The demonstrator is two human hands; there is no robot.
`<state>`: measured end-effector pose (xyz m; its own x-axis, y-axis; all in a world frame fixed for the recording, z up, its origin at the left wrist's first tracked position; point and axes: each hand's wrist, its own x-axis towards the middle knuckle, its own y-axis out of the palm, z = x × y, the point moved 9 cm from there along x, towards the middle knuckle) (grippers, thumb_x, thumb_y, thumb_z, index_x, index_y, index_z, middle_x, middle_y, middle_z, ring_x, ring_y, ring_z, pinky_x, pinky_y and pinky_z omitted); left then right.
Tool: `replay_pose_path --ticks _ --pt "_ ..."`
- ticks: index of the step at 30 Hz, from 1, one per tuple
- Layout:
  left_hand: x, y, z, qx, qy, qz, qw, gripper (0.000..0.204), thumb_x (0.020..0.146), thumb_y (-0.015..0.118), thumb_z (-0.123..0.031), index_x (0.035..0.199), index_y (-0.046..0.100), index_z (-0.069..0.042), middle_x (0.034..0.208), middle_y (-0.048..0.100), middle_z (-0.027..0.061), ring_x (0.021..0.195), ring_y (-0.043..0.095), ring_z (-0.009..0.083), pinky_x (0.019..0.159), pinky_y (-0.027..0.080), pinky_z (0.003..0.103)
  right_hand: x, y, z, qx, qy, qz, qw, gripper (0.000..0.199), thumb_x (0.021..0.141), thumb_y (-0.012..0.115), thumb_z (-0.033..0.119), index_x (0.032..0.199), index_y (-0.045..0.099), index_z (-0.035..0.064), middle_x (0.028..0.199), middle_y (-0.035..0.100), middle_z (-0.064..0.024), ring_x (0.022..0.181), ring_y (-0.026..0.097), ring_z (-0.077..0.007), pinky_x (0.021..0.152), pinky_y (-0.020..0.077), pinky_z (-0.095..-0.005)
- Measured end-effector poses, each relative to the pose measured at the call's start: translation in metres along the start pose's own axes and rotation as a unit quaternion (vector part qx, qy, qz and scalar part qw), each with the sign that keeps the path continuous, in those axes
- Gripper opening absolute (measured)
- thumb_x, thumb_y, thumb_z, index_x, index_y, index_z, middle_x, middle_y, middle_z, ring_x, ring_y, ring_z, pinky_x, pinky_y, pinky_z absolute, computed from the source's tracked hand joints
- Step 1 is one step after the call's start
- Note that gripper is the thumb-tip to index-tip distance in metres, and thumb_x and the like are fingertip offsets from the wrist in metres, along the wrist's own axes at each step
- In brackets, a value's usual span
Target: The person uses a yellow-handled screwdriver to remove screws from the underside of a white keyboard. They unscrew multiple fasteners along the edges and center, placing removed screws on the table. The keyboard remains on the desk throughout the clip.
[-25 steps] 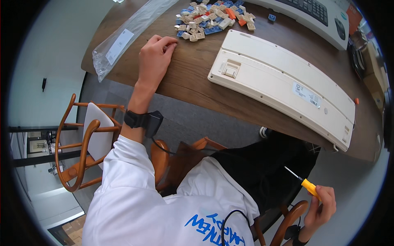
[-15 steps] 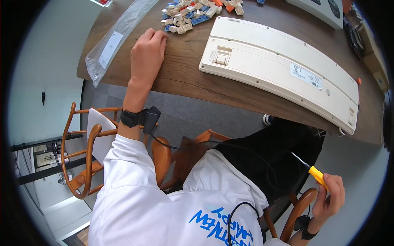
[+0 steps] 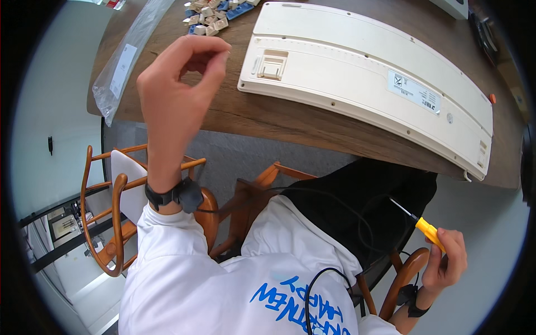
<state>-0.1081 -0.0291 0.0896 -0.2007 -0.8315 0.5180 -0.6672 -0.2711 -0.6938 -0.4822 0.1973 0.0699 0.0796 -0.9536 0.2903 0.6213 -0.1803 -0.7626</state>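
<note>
One screwdriver (image 3: pixel 429 230), tip (image 3: pixel 393 201) unclear, in right hand (image 3: pixel 448 260)

My left hand (image 3: pixel 174 92), earlier down at the wooden tabletop (image 3: pixel 240 114) beside the loose keycaps (image 3: pixel 211 25), is now raised above it.

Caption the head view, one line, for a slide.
Right hand grips a yellow-handled screwdriver; left hand, pinched, hovers left of an upturned cream keyboard.

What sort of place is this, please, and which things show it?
Probably an office or a similar indoor workroom, though this view cannot settle it. A brown wooden table bears an upturned keyboard and loose keycaps, and a wooden chair with a pale seat stands nearby.
</note>
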Motion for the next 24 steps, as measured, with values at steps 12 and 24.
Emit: replay_pose_path --ticks 12,24 --pt "-0.021 0.051 -0.084 -0.014 0.148 0.083 0.985 0.016 0.083 0.079 0.009 0.095 0.076 -0.001 0.092 0.074 0.0091 0.082 0.072 0.0215 0.070 0.056 0.028 -0.012 0.001 -0.022 0.045 0.039 -0.006 0.998 0.028 0.086 0.064 -0.004 0.113 0.069 -0.0024 0.089 0.070 -0.0200 0.074 0.065 -0.0285 0.067 0.0505 -0.0339" --pt "-0.030 0.067 -0.094 0.005 0.218 0.071 0.973 0.024 0.074 0.085 0.008 0.093 0.078 -0.003 0.088 0.068 0.0069 0.080 0.065 0.0214 0.064 0.051 0.030 -0.013 0.001 -0.022 0.027 0.026 0.007 0.999 0.028 0.087 0.065 -0.001 0.115 0.069 -0.0014 0.092 0.069 -0.0195 0.074 0.064 -0.0271 0.067 0.0502 -0.0314"
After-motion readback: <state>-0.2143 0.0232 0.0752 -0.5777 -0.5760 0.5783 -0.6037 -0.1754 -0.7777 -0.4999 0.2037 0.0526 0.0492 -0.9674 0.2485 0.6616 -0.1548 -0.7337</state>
